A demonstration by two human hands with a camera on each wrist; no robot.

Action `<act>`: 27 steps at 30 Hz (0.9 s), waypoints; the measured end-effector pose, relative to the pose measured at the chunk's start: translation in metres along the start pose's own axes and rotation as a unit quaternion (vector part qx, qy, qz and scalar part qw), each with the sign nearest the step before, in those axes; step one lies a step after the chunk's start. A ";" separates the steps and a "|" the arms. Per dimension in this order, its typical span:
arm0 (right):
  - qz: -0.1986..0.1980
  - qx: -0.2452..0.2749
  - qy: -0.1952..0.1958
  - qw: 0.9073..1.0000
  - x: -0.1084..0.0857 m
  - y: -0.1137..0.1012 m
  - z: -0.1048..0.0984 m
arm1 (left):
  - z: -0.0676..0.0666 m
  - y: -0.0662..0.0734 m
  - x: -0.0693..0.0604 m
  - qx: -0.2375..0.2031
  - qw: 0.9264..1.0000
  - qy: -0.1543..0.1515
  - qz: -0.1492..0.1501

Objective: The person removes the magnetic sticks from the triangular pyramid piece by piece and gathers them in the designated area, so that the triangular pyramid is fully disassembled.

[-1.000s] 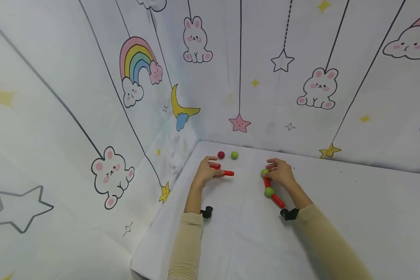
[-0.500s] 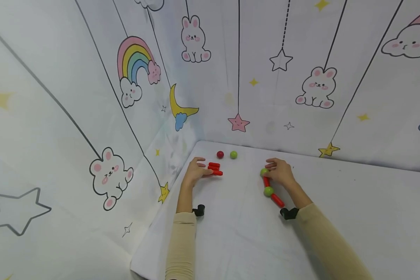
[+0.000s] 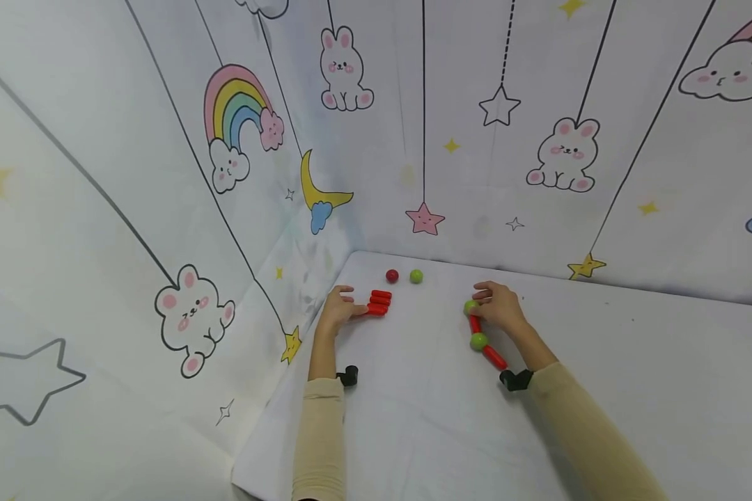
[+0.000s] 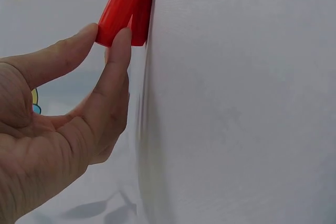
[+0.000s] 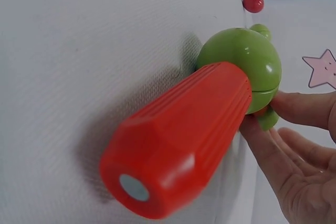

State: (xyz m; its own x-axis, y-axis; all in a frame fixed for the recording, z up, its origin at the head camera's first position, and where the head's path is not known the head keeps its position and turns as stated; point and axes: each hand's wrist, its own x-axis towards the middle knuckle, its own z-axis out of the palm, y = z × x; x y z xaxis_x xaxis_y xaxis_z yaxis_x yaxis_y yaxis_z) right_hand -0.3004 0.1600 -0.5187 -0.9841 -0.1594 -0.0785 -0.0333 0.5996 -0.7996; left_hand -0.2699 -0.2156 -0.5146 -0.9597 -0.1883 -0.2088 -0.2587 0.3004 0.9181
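My left hand [image 3: 340, 307] is at the left of the table, with thumb and a fingertip pinching the end of a red rod [image 4: 122, 11]. That rod lies at the near side of a small stack of red rods [image 3: 381, 295]. On the right, my right hand [image 3: 501, 306] pinches the far green ball [image 3: 471, 307] of a bent chain. The chain continues toward me through a red rod [image 3: 475, 325], a middle green ball [image 5: 239, 51] and a second red rod [image 5: 178, 140], whose free end shows a round silver disc. Fingers partly hide the far ball in the right wrist view.
A loose red ball [image 3: 392, 276] and a loose green ball [image 3: 416, 276] sit at the back of the white table [image 3: 413, 403]. Cloth walls printed with rabbits and stars rise along the back and left edges. Each wrist wears a black camera mount [image 3: 349, 376].
My left hand has moved left with a red rod, bringing it alongside the other red rods. My right hand and the chain have stayed in place.
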 end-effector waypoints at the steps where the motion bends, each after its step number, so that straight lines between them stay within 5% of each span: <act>1: 0.000 -0.001 0.000 1.000 0.000 0.000 0.000 | 0.000 -0.001 0.001 0.002 1.000 0.001 -0.002; 15: 0.013 -0.019 0.003 1.000 -0.008 0.002 -0.003 | 0.016 -0.007 0.005 -0.071 0.997 0.003 -0.013; 27: 0.046 -0.015 -0.049 0.998 -0.033 -0.006 -0.011 | 0.019 -0.002 0.006 -0.012 1.000 0.023 0.008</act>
State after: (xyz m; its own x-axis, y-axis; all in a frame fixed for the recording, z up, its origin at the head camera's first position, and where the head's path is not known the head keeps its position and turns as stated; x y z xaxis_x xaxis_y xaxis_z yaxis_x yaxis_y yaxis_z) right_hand -0.2694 0.1702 -0.5052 -0.9616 -0.1774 -0.2093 0.0493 0.6387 -0.7679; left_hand -0.2770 -0.1991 -0.5244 -0.9575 -0.2264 -0.1785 -0.2397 0.2815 0.9291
